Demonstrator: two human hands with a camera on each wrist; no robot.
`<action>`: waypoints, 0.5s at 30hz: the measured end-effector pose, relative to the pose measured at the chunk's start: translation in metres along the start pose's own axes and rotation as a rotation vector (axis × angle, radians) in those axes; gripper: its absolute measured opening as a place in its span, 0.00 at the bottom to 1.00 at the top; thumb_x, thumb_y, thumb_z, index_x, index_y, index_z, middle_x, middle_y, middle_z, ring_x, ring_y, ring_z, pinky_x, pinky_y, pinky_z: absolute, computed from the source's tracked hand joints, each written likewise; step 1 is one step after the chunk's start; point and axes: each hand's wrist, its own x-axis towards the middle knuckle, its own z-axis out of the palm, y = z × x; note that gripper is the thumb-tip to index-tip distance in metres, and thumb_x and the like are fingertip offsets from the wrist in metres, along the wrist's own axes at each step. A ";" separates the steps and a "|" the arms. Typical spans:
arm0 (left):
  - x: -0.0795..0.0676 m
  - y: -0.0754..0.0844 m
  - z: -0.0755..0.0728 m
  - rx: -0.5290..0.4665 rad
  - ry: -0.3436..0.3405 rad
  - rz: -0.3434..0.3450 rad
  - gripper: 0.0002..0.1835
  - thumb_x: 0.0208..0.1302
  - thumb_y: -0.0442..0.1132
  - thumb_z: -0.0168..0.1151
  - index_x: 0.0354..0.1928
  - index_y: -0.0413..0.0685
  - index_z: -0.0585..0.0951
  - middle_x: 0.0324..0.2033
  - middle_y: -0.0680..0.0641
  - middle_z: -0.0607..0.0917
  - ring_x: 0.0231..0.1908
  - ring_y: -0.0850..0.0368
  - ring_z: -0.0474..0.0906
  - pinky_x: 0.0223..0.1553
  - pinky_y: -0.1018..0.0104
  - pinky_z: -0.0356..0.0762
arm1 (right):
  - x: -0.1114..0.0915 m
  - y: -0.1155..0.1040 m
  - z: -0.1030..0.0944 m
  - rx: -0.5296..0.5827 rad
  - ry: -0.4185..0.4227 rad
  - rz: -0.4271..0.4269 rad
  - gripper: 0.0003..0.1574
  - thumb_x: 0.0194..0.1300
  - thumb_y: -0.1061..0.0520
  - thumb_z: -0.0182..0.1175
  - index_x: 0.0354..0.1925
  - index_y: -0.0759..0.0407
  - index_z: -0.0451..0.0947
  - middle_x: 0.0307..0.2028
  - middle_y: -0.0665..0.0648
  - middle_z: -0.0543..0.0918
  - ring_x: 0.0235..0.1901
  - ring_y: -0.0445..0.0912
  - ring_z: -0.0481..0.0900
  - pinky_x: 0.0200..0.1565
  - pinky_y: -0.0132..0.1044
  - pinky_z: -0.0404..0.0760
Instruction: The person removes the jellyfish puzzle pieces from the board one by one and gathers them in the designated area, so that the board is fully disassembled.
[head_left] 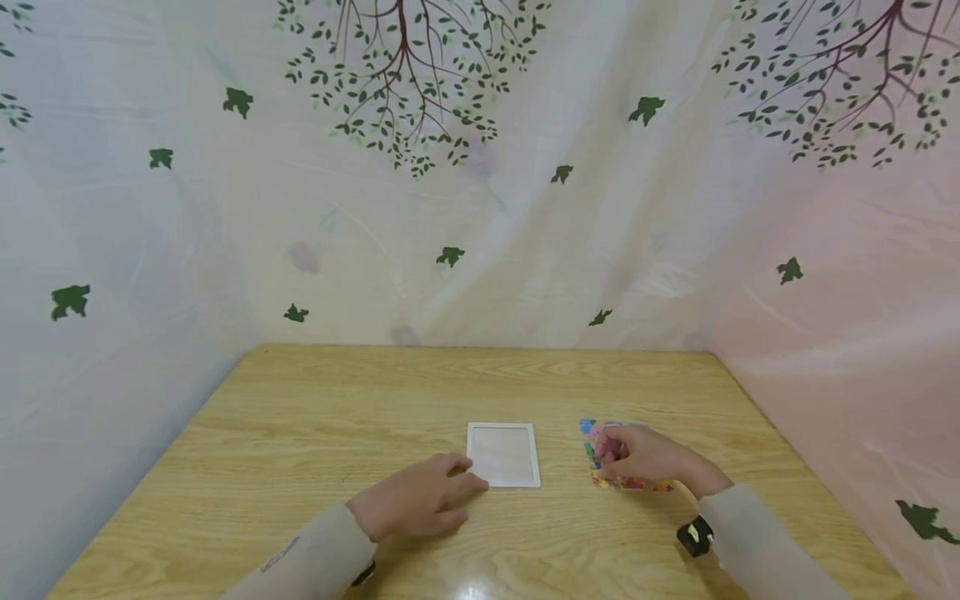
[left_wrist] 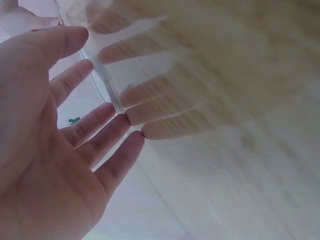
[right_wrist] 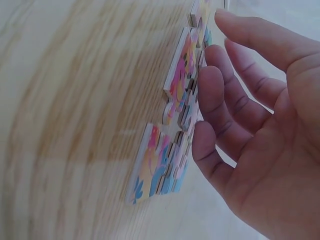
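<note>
A square white frame [head_left: 536, 456] with a pale inside lies flat on the wooden table. My left hand [head_left: 418, 500] reaches in from the left, palm down, its fingers stretched and spread and its fingertips at the frame's lower left corner. To the right lie colourful jigsaw pieces [head_left: 587, 427], partly covered by my right hand [head_left: 651, 457]. The right wrist view shows those jigsaw pieces [right_wrist: 177, 75] set close together with gaps between some. Loosely bent, the fingers [right_wrist: 212, 92] of the right hand are just over them, with nothing visible between thumb and fingers.
The table [head_left: 360, 392] has a light wood grain. Behind it and at both sides hangs a pale curtain [head_left: 360, 242] printed with branches and green leaf or bird shapes. A small black device [head_left: 695, 536] sits at the right wrist.
</note>
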 end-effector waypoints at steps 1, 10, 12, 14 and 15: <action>0.001 0.000 0.000 0.004 0.013 0.008 0.22 0.74 0.46 0.62 0.68 0.57 0.77 0.64 0.43 0.76 0.59 0.48 0.77 0.59 0.55 0.79 | -0.001 0.000 0.000 -0.007 0.001 -0.002 0.11 0.68 0.60 0.67 0.44 0.64 0.76 0.36 0.52 0.79 0.35 0.40 0.78 0.39 0.30 0.80; 0.009 -0.011 -0.002 0.030 0.104 0.079 0.15 0.72 0.43 0.63 0.58 0.56 0.82 0.54 0.49 0.81 0.43 0.59 0.80 0.48 0.63 0.81 | -0.006 0.001 -0.004 -0.077 0.070 0.027 0.09 0.70 0.56 0.66 0.44 0.60 0.79 0.37 0.51 0.81 0.37 0.40 0.80 0.39 0.33 0.81; 0.009 -0.016 -0.003 0.043 0.127 0.068 0.16 0.72 0.43 0.63 0.59 0.54 0.82 0.54 0.49 0.81 0.44 0.58 0.80 0.48 0.61 0.82 | -0.008 0.001 -0.004 -0.093 0.110 0.026 0.09 0.71 0.55 0.65 0.43 0.60 0.79 0.37 0.51 0.82 0.37 0.41 0.80 0.37 0.33 0.81; 0.007 -0.023 -0.006 0.071 0.142 0.033 0.18 0.73 0.44 0.63 0.61 0.51 0.81 0.55 0.48 0.81 0.50 0.54 0.81 0.52 0.55 0.82 | -0.011 0.001 -0.005 -0.108 0.155 0.030 0.09 0.72 0.55 0.64 0.44 0.59 0.79 0.38 0.52 0.82 0.36 0.43 0.80 0.35 0.34 0.81; 0.006 -0.027 -0.008 0.090 0.148 0.013 0.19 0.73 0.45 0.62 0.62 0.50 0.80 0.57 0.48 0.81 0.52 0.52 0.80 0.54 0.52 0.81 | -0.012 0.001 -0.006 -0.117 0.178 0.035 0.09 0.73 0.54 0.63 0.44 0.59 0.79 0.39 0.53 0.82 0.36 0.44 0.80 0.34 0.34 0.81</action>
